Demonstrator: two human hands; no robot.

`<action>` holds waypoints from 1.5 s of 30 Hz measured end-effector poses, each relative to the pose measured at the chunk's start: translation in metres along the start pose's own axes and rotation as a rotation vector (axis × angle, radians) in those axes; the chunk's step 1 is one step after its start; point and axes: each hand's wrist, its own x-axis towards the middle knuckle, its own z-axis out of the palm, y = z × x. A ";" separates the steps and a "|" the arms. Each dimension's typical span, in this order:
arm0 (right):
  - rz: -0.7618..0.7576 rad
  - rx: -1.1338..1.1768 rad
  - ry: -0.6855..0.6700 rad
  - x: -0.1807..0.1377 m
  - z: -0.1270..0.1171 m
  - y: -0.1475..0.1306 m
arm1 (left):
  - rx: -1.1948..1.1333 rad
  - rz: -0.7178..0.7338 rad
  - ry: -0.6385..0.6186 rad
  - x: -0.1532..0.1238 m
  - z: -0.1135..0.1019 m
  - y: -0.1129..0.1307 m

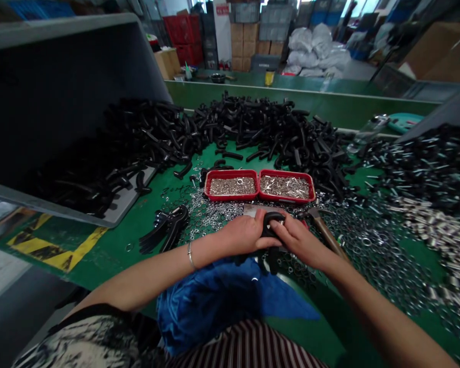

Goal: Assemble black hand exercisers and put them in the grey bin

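Observation:
Between my two hands is a black curved hook-shaped part [273, 219], held near the front of the green table. My left hand [249, 232] grips its left side, thumb up along the curve and fingers below. On the other side my right hand [297, 237] is closed at the ring of the part, and a small shiny bit shows by the fingertips. Just behind the hands stand two red trays of small metal pieces, the left tray [232, 198] and the right tray [287, 199]. A hammer [325, 227] with a wooden handle lies right of my right hand.
Black parts [249, 117] are heaped across the back and spill from a tipped grey bin [138, 41] at left. Loose metal rings [368, 255], silver sleeves [440, 235] and black pieces with metal pins [437, 163] spread at right. A blue cloth [214, 296] lies at my lap.

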 end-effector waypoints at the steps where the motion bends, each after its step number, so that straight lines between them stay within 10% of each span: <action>1: -0.003 -0.019 -0.004 0.004 0.000 0.004 | -0.016 -0.002 -0.009 0.005 0.001 -0.005; 5: 0.060 -0.234 -0.059 0.024 -0.009 0.034 | -0.064 0.034 -0.089 0.026 0.015 -0.026; 13: 0.004 -0.652 0.343 0.071 -0.068 0.115 | 0.051 -0.051 0.013 0.076 0.002 -0.031; 22: 0.058 -0.832 0.264 0.129 -0.048 0.122 | 0.308 0.028 0.051 0.194 0.010 -0.045; 39: -0.016 -0.615 0.390 0.128 -0.045 0.137 | 0.279 0.021 0.247 0.188 0.038 -0.058; 45: 0.044 -0.492 0.429 0.125 -0.044 0.135 | -0.106 0.004 0.448 0.159 0.033 -0.047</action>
